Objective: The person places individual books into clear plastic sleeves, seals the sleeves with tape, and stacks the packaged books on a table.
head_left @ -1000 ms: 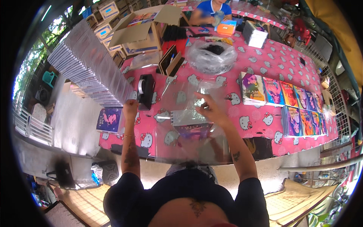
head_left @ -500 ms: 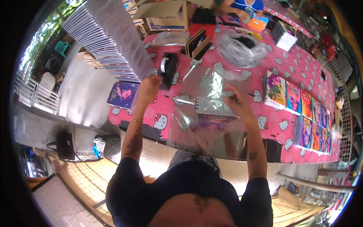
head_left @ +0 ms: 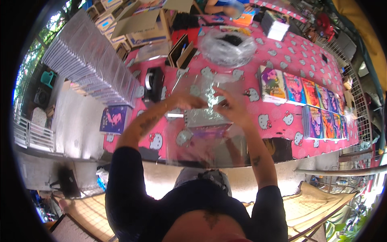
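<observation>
A spiral-bound book (head_left: 206,117) lies at the table's near middle, under and among a large clear plastic sheet (head_left: 201,147); a purple cover shows along its near part. Over its far edge, my left hand (head_left: 189,101) reaches in from the left, slightly blurred. Its fingers are bunched together, and what they hold, if anything, is too small to make out. Close beside it, my right hand (head_left: 233,108) hovers over the plastic with fingers curved and apart. A black tape dispenser (head_left: 154,85) with a white roll stands left of the sheet.
Tall stacks of plastic-wrapped books (head_left: 90,64) rise at the left, by a purple book (head_left: 115,120). Colourful books (head_left: 308,90) stand in rows at the right. Farther back are crumpled plastic (head_left: 227,48), a cardboard box (head_left: 143,30), a wooden holder (head_left: 181,52) and another person's arm (head_left: 217,7).
My left hand has moved from the tape dispenser rightward to the book's far edge. My right hand has come closer to it. The whole view has shifted a little.
</observation>
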Action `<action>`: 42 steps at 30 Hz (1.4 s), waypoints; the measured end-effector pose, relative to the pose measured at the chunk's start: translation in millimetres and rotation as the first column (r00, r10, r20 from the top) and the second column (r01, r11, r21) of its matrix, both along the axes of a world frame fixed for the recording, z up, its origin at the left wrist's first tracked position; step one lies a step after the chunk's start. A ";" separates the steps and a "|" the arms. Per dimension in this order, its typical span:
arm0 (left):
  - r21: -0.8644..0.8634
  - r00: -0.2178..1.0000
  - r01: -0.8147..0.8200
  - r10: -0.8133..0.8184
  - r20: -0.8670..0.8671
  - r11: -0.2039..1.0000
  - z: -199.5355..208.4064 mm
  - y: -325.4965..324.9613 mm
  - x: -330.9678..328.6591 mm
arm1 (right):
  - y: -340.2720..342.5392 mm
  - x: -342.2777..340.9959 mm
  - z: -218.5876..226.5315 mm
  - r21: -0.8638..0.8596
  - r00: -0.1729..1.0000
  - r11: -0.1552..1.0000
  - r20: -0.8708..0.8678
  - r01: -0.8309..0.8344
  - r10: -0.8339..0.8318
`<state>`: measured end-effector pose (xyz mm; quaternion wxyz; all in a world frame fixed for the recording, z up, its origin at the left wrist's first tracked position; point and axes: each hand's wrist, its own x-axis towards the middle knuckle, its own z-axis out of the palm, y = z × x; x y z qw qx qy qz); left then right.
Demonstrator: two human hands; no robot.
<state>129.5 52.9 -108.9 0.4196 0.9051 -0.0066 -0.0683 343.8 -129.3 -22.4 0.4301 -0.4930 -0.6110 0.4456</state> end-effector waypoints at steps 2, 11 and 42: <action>-0.737 0.973 -0.220 0.088 -0.214 0.639 -35.8 -17.3 5.8 | 0.4 -1.4 -4.3 0.022 1.000 1.000 0.005 0.009 -0.009; -0.805 0.593 -0.474 0.805 0.007 0.356 21.6 -123.3 -90.7 | -58.5 26.5 -87.1 0.110 0.980 0.987 -0.176 0.114 -0.094; 0.232 -0.933 -0.340 0.358 0.037 -0.911 -48.2 -72.7 -376.2 | -134.0 1.7 -114.4 -0.400 0.818 0.860 -0.345 0.316 -0.461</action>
